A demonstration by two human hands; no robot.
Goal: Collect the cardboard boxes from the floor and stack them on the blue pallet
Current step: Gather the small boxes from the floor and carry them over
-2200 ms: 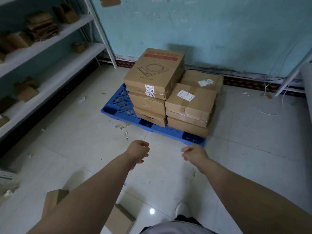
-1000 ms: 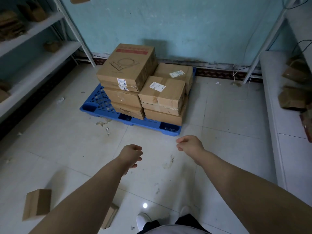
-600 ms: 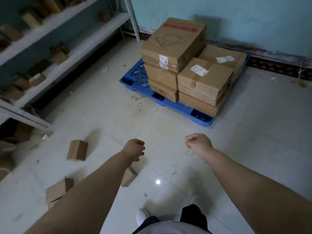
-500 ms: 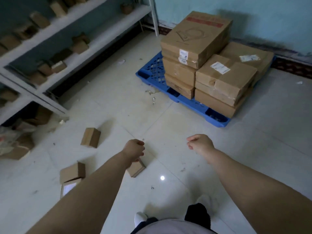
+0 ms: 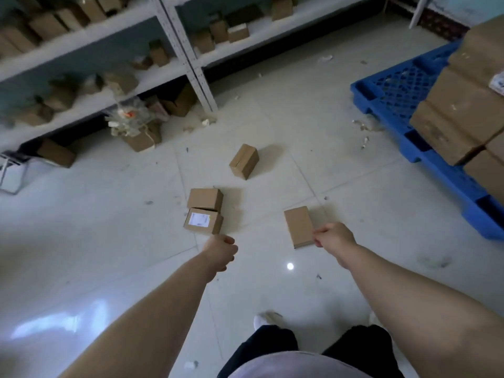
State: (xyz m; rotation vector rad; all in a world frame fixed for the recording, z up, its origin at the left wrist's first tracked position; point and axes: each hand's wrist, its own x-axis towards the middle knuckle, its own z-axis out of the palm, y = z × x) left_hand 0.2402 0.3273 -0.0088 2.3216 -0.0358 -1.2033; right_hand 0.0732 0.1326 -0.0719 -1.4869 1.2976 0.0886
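Several small cardboard boxes lie on the tiled floor ahead of me: an upright box farthest off, a plain box touching a labelled box, and a flat box. My left hand hovers just below the labelled box, fingers curled, empty. My right hand is loosely closed beside the flat box's near right corner, holding nothing. The blue pallet sits at the right with larger stacked boxes on it.
White shelving with many small boxes runs along the left and back. More boxes and a plastic-wrapped bundle sit under its lowest shelf. Paper scraps litter the floor by the pallet. My feet and dark trousers show at the bottom.
My view has swung left and down, from the pallet to the scattered boxes on the floor. Both empty hands stay stretched forward and are now close above the boxes.
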